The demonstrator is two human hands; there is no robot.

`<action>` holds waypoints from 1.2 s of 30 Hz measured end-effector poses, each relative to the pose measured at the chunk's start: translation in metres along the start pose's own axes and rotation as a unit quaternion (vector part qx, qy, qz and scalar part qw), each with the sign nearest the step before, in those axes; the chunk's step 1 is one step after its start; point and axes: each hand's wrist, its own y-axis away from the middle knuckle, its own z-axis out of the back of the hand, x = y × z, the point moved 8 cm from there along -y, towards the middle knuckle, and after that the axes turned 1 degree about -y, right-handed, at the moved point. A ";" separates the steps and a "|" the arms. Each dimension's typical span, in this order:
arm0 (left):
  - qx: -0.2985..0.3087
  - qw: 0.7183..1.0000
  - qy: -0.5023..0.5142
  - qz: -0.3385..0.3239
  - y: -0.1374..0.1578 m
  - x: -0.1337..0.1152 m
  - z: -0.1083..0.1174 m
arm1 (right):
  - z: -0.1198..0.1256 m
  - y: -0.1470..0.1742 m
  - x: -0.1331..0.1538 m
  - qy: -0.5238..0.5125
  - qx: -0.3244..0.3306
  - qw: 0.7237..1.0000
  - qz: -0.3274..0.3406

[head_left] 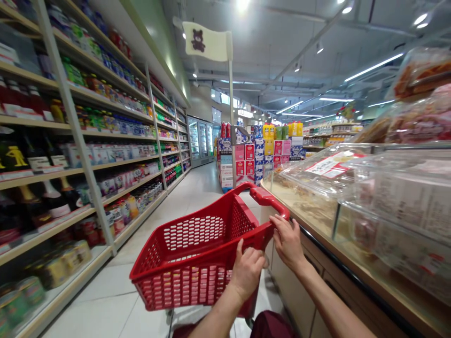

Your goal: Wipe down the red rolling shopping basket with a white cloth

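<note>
A red plastic shopping cart (pixel 197 234) with honeycomb holes in its walls stands turned sideways in front of me, its basket pointing left. The basket's visible inside holds no goods. My left hand (pixel 248 267) is closed at the cart's near side wall, thumb up against the red plastic and fingers curled. Over the near end of the red handle (pixel 271 202) lies my right hand (pixel 289 241), its fingers bent onto it. A pole on the cart carries a cream flag (pixel 207 42) with a brown bear on it.
Shelves (pixel 123 126) of bottles and packs line the left side. Close on the right is a display counter (pixel 306 197) with clear-packed food, its black edge near my right arm. Stacked boxes (pixel 246 159) stand ahead; glass-door fridges (pixel 200 136) are farther back. Pale floor tiles (pixel 105 286) lie between.
</note>
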 end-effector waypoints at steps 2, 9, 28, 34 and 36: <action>-0.028 1.000 0.007 -0.002 -0.012 -0.001 0.011 | 0.000 0.000 -0.002 -0.011 -0.002 1.000 -0.005; -0.056 0.998 0.009 0.032 -0.034 0.016 0.016 | 0.007 -0.002 -0.007 -0.042 -0.023 0.999 -0.021; 0.219 0.906 -0.050 0.359 0.070 0.115 0.009 | -0.026 -0.010 0.038 0.034 0.017 0.997 0.070; 0.243 0.906 -0.072 0.340 0.087 0.116 0.004 | -0.029 -0.024 0.026 0.061 0.078 0.995 -0.008; 0.256 0.903 -0.068 0.338 0.089 0.115 0.002 | -0.051 -0.015 0.060 0.018 0.146 0.987 0.061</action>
